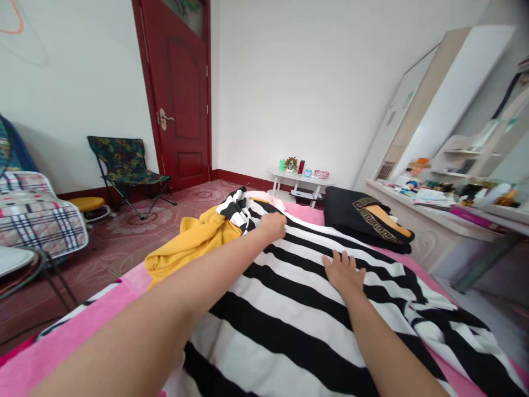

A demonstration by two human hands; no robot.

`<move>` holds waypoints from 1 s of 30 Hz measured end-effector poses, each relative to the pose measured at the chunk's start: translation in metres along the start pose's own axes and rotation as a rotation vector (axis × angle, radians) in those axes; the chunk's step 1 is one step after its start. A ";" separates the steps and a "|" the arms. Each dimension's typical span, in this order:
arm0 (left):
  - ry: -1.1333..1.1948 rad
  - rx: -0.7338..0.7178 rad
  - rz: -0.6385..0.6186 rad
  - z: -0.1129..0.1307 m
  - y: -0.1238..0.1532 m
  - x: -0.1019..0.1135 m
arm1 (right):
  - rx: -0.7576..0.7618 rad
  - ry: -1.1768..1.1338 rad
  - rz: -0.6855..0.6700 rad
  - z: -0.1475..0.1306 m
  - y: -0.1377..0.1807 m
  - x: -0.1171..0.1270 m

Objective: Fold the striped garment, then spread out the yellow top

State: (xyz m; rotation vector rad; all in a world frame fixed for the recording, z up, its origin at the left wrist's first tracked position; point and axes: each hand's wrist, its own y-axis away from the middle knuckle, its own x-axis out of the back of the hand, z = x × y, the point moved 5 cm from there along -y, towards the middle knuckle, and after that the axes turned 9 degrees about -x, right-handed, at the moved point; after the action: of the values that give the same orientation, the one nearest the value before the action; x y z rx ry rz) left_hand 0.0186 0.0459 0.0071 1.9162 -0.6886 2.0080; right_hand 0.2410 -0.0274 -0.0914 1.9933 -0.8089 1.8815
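Note:
A black-and-white striped garment (297, 309) lies spread over a pink bed sheet (78, 336). My left hand (273, 225) reaches far across it, its fingers closed on the striped cloth near its far edge. My right hand (344, 271) rests flat on the stripes with its fingers stretched out. A crumpled yellow garment (190, 242) lies just left of my left hand, against the striped cloth. A folded black garment with a gold patterned band (363, 218) sits at the far right of the bed.
A red door (177, 94) stands at the back left, with a folding chair (124, 165) beside it. A small white table (300, 182) carries little items by the far wall. A cluttered dressing table (454, 212) runs along the right. A plaid quilt (37, 215) hangs at the left.

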 end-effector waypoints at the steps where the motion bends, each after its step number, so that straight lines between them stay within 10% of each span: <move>1: -0.030 0.039 0.075 -0.018 0.003 0.017 | 0.007 -0.004 0.024 0.000 0.001 0.001; 6: -0.152 0.369 0.480 -0.114 0.028 0.069 | 0.108 -0.032 0.173 -0.005 0.008 0.014; 9: -0.024 0.611 0.395 -0.152 0.036 0.057 | 0.219 -0.148 0.191 -0.009 0.012 0.022; 14: 0.149 0.679 0.243 -0.161 0.036 0.030 | 0.359 -0.493 0.189 -0.011 0.014 0.033; 19: 0.114 0.685 0.317 -0.157 0.034 0.039 | 0.176 -0.850 0.186 0.006 0.006 0.032; 26: 0.140 0.174 0.735 -0.063 -0.001 0.096 | -0.121 -1.231 0.324 0.035 0.000 0.030; 30: 0.336 -0.567 0.345 0.054 -0.013 0.080 | -0.272 -1.402 0.399 0.055 -0.003 0.030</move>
State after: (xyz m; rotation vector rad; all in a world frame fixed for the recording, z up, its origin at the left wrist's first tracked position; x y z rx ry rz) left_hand 0.0652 0.0187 0.0879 1.1649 -1.3803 1.9585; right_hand 0.2880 -0.0621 -0.0678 2.8935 -1.6985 0.1036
